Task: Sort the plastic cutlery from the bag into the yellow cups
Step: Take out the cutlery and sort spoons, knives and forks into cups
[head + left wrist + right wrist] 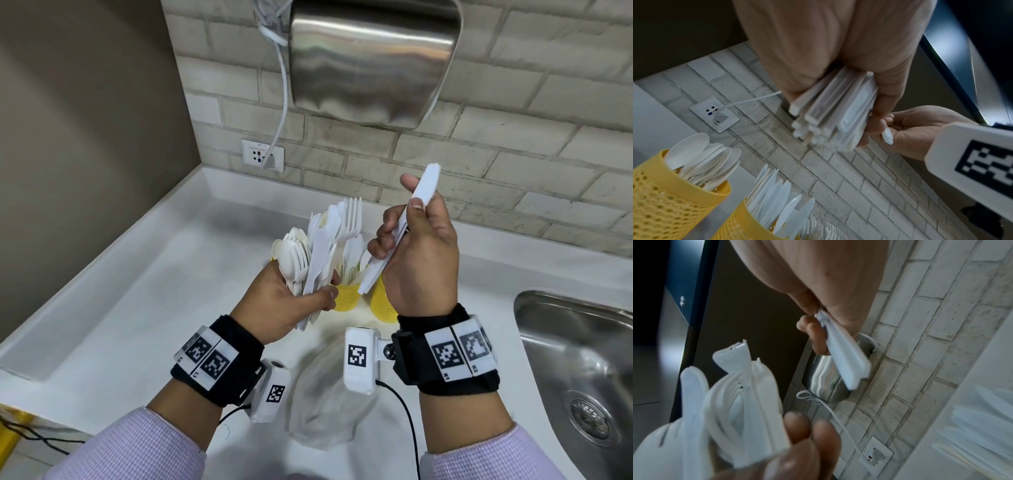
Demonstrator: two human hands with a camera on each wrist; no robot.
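Observation:
My left hand (294,301) grips a mixed bundle of white plastic cutlery (322,246), with spoons, knives and forks fanned upward; the handle ends (830,123) show in the left wrist view. My right hand (414,246) holds a few white knives (394,233), blades up, thumb against them; the handles (842,358) show in the right wrist view. Behind both hands stand yellow perforated cups (347,296), one with spoons (701,160), one with knives (777,199). A third cup (382,301) is mostly hidden by my right wrist. The clear plastic bag (325,404) lies crumpled near me on the counter.
The white counter (137,308) meets a brick-tile wall with a socket (262,155) and plugged cable. A steel hand dryer (370,58) hangs above the cups. A steel sink (579,370) lies at the right. A grey side wall closes the left.

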